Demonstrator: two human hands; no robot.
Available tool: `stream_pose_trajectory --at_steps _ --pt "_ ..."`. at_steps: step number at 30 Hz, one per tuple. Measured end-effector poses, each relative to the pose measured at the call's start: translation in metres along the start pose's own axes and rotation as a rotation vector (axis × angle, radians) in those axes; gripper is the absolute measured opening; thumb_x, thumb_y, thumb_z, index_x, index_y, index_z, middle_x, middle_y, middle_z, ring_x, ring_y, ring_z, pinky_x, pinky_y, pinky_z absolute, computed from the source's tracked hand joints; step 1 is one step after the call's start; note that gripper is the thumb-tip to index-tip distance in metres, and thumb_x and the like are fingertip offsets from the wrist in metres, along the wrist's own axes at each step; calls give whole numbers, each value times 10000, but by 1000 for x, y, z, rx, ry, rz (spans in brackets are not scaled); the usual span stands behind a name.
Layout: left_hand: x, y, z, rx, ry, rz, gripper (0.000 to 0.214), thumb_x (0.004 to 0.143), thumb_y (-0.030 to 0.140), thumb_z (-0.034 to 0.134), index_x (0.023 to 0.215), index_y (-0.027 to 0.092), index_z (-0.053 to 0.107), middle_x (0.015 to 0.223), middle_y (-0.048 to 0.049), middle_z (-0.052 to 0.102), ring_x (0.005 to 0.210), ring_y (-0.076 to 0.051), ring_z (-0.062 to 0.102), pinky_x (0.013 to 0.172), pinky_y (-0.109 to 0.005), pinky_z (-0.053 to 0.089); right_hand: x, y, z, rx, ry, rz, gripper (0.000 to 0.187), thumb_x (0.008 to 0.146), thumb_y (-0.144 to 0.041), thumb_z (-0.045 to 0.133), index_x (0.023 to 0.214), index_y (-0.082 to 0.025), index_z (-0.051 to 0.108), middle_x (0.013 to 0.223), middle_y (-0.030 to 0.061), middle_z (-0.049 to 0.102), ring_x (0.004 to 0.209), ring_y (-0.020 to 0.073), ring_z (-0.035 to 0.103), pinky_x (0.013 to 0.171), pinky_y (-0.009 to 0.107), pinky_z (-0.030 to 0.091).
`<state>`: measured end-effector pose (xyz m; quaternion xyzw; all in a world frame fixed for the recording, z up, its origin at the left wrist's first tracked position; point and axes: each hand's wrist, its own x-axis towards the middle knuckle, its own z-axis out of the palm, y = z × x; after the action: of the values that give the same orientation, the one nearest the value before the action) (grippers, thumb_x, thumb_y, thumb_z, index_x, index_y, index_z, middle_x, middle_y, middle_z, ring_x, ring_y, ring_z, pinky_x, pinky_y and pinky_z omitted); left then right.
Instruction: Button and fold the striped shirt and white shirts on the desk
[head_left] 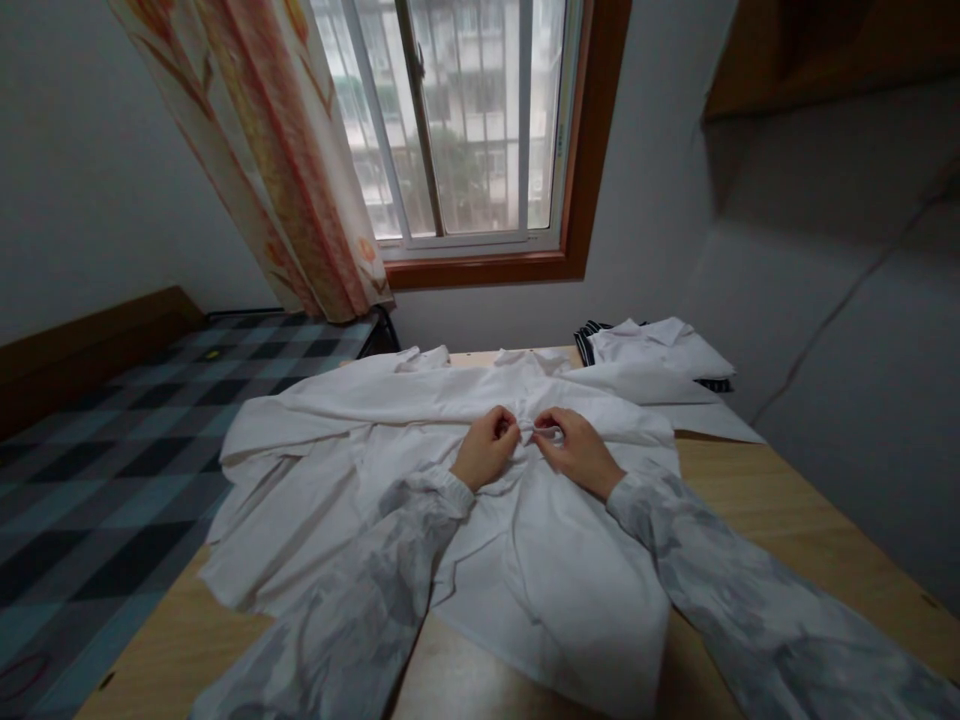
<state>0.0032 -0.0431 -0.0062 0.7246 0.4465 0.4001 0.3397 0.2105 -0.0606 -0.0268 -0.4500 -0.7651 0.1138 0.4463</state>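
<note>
A white shirt (585, 570) lies spread over the wooden table, its sleeves out to the sides and its cloth bunched in the middle. At that bunched part, my left hand (489, 446) pinches the fabric between thumb and fingers. Just to its right, my right hand (576, 448) pinches the same shirt, with a small fold of cloth between thumb and forefinger. The fingertips of both hands are close together. Whether a button sits between them is too small to tell.
Folded clothes (660, 350), white over black striped, lie at the table's far right corner. The wooden table (810, 530) reaches toward the right wall. On the left is a bed with a checked sheet (112, 480). Behind stand a window (465, 130) and a flowered curtain (277, 150).
</note>
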Motion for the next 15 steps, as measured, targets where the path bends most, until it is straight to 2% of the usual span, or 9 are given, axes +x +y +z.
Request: stream_pose_trajectory --at_steps 4,6,11,15 --pt "0 1 4 29 -20 -29 298 907 473 675 818 193 625 669 35 594 631 -131 521 606 -250 360 0 2 1 -32 4 -20 16 980 -221 690 984 -227 704 1009 77 763 978 267 680 917 404 515" --pt "0 -1 5 57 -23 -15 360 895 520 699 775 188 627 643 41 562 624 -126 491 601 -247 339 0 -1 0 -31 24 -20 61 1011 -255 668 975 -227 708 982 78 759 959 267 676 903 408 518" --pt "1 -5 3 59 -42 4 317 879 483 719 841 167 722 649 40 559 628 -124 480 604 -245 333 2 -9 -6 -14 99 -43 93 1034 -294 648 1007 -238 718 973 85 756 966 283 676 900 430 521" --pt "1 -5 2 87 -31 14 312 881 466 716 906 161 777 654 33 569 629 -129 483 594 -244 325 2 -10 -6 -81 83 -89 81 1017 -267 658 992 -243 731 942 81 749 951 287 662 879 435 509"
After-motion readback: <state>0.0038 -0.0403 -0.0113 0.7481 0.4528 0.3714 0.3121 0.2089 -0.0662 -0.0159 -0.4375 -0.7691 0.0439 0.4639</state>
